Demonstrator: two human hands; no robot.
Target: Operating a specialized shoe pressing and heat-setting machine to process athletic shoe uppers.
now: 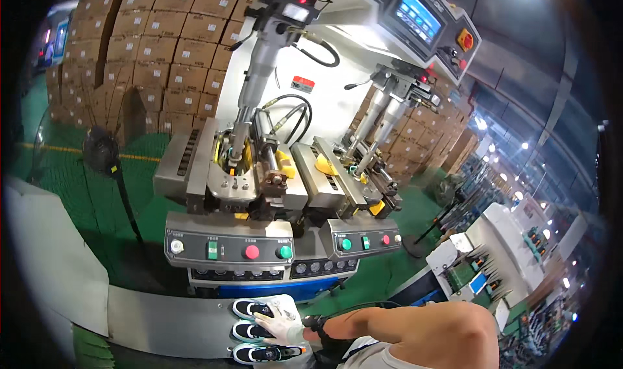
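Observation:
My right hand [283,328], in a white glove with a dark band at the wrist, reaches left over a row of three black sneakers with white soles. Its fingers are stretched and spread, lying over the middle sneaker [247,331] and covering that shoe's right end. Just beyond the fingertips is the far sneaker [244,308], partly overlapped by the hand. The near sneaker [256,354] lies closest to me, apart from the fingers. All three stand side by side on a grey metal surface [165,320]. My left hand is out of view.
Ahead stands a two-station press machine [253,155] with clamps, hoses and button panels [228,244]. A screen [418,18] hangs upper right. Stacked cartons [162,51] fill the back left. A black floor fan [102,149] stands left; a white machine [500,246] is at right.

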